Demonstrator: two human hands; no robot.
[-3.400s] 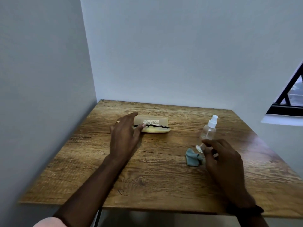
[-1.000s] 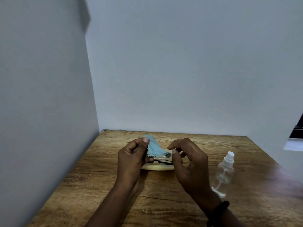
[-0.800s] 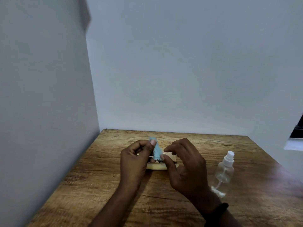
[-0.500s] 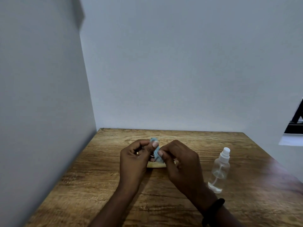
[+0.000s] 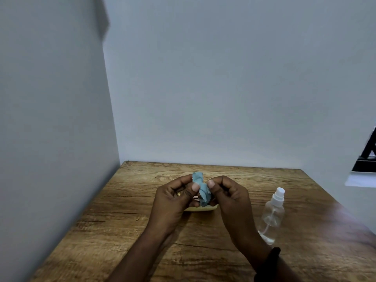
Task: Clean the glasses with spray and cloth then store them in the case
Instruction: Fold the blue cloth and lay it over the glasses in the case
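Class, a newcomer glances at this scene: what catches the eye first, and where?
The left hand and right hand meet mid-table, both pinching a crumpled blue cloth. A clear spray bottle stands upright to their right on the wooden table, and a pale case peeks out beneath the hands.

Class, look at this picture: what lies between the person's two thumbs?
The crumpled blue cloth, pinched by the left hand and the right hand, with the tan case showing beneath them. The head view shows it.
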